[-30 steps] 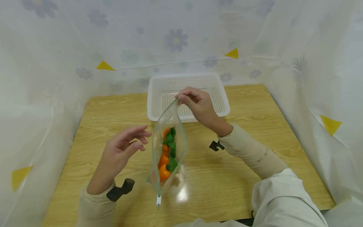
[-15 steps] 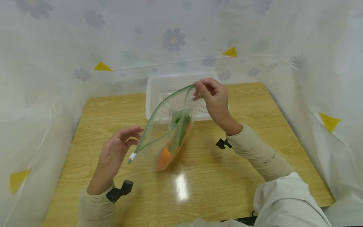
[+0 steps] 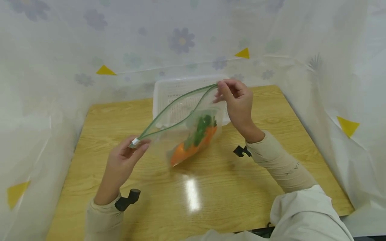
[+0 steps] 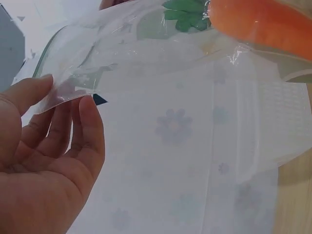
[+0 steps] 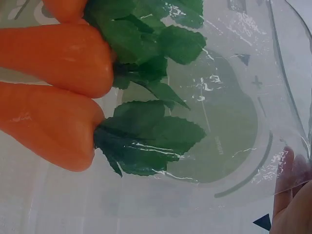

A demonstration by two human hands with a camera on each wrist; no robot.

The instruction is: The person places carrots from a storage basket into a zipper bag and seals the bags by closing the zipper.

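Above the wooden table (image 3: 99, 124), we stretch a clear zip bag (image 3: 181, 124) of carrots (image 3: 190, 149): our left hand (image 3: 123, 160) pinches its white slider end at near left, our right hand (image 3: 238, 100) pinches the far-right corner before the white basket (image 3: 163, 90).

A makeshift recording booth rather than a lived-in room: a wooden desk (image 3: 211, 187) stands enclosed on three sides by pale sheeting printed with flowers (image 3: 181, 40) and dotted with yellow triangle markers (image 3: 243, 53). A white perforated basket (image 3: 169, 93) sits at the desk's far edge, and black camera mounts (image 3: 128, 199) are strapped to the person's sleeved wrists.
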